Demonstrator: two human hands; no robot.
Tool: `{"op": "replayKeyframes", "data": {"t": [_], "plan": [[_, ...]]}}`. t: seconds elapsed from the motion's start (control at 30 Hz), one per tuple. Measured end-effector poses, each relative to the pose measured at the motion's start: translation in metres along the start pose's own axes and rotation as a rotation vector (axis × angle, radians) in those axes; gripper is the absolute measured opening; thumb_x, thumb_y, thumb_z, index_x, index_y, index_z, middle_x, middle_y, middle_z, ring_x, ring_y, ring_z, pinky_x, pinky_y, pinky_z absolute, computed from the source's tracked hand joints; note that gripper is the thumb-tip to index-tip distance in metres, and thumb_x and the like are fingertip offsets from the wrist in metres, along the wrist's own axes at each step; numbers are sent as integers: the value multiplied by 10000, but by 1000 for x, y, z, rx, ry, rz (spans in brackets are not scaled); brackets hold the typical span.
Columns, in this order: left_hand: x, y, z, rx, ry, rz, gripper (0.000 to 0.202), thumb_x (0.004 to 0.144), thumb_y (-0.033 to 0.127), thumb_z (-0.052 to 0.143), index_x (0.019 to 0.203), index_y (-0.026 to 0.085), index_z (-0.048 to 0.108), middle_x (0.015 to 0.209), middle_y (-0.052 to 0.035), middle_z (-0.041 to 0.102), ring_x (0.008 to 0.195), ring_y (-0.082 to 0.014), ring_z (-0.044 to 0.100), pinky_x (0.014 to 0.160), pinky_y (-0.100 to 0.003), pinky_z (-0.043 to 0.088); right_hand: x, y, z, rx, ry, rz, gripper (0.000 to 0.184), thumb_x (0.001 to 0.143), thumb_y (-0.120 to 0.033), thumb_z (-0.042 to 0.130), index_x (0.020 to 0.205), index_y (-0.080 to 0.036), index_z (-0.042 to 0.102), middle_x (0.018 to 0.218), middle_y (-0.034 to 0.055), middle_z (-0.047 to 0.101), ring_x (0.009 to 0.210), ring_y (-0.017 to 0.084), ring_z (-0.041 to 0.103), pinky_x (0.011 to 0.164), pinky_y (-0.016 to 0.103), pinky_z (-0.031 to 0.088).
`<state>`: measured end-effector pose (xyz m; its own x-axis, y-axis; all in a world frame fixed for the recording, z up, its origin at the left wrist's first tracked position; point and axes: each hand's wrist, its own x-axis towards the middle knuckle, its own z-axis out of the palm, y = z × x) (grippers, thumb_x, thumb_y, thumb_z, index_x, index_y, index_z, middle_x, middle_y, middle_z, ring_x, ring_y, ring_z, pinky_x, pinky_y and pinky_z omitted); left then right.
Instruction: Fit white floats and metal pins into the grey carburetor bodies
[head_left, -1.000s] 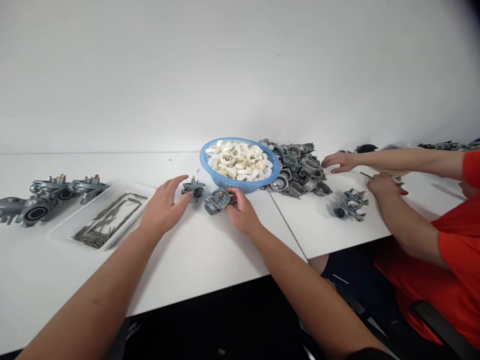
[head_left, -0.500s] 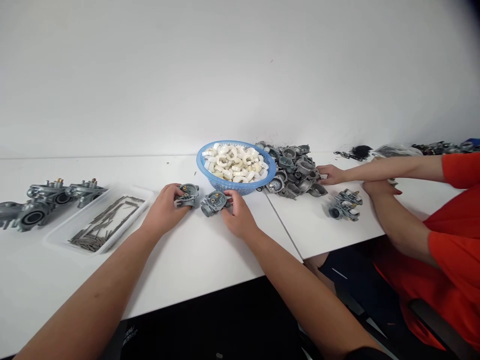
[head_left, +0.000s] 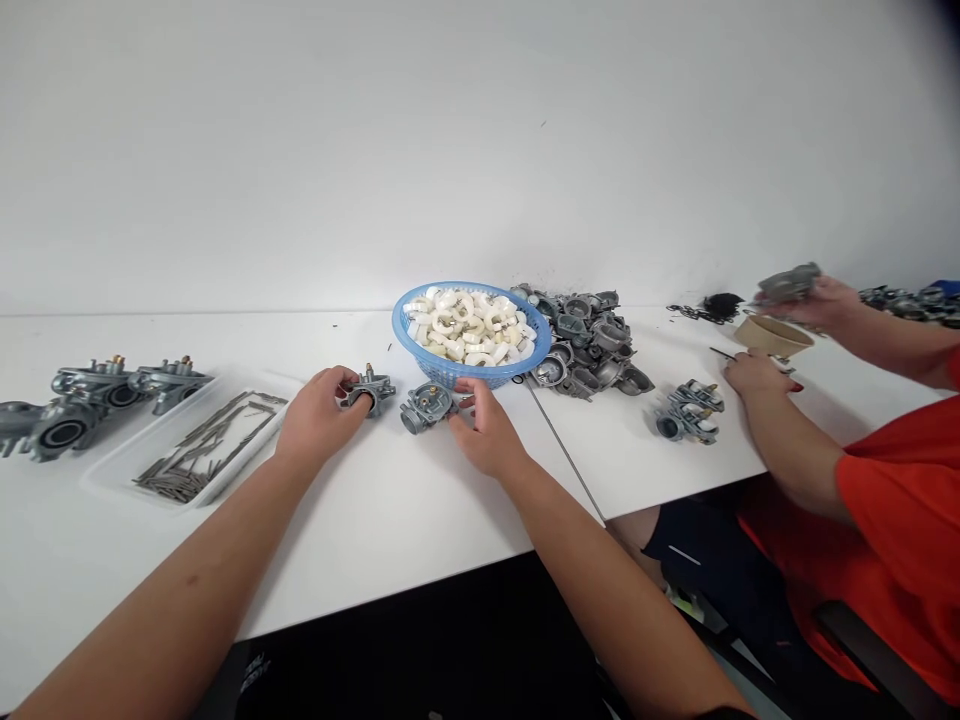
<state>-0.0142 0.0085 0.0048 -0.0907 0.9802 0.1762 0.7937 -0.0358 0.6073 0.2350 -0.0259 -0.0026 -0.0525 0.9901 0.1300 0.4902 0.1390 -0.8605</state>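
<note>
My left hand is closed around a grey metal carburetor body, its thumb at the round bore and a brass part pointing up. Just to the right, a second carburetor body rests on the white table with its open chamber facing up. Beside its right edge is my right hand, with fingers and thumb apart; whether they still touch the metal is hard to see. Behind both bodies stands a blue plastic basket heaped with white ring-shaped floats.
A clear plastic tray of thin metal pins lies left, beside several carburetor bodies. Grey float bowls are piled right of the basket. A co-worker's hand lifts a grey bowl near a brown ring; assembled bodies stand nearby.
My left hand has tipped its carburetor body upright and shifted slightly left. My right hand's fingers have loosened from the other body. The co-worker's hand has left the pile with a bowl.
</note>
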Motion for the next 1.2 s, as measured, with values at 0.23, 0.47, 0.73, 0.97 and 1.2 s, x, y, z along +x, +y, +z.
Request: {"op": "replayKeyframes", "data": {"t": [0.23,0.47,0.73,0.97,1.2], "plan": [[-4,6,-4,45,-41,65,167,765,277,584,926,266,542,1018,-6,668,833,-224,637,661,-317,438,1,1,1,-13,7,9,521,888,-355,634,1370,-220,488,1415,115,595,1144,270,619,1001,468,515],[-9,9,-11,192,-99,78,218,759,212,564,945,265,463,1047,-23,651,860,-259,630,638,-342,423,2,1,1,-10,-9,19,541,895,-354,621,1394,-211,469,1427,106,586,1137,252,613,997,452,516],[-29,31,0,350,-124,90,230,862,154,480,1083,206,442,1167,-140,609,1022,-326,651,687,-380,476,2,4,3,-36,-11,-9,486,899,-377,611,1349,-233,495,1425,92,592,1141,253,618,1003,463,504],[-25,28,3,433,-102,60,294,852,106,451,1139,170,465,1125,-156,627,972,-363,673,741,-445,504,3,6,3,-39,-13,-28,481,900,-365,606,1348,-229,497,1409,96,598,1128,248,626,993,455,504],[-22,28,-5,386,-74,-6,315,919,293,456,1197,146,478,1236,-194,596,1086,-379,655,824,-471,545,-1,2,-4,-53,50,-23,355,908,-432,600,1203,-243,540,1314,80,638,1150,264,613,879,407,499]]}}
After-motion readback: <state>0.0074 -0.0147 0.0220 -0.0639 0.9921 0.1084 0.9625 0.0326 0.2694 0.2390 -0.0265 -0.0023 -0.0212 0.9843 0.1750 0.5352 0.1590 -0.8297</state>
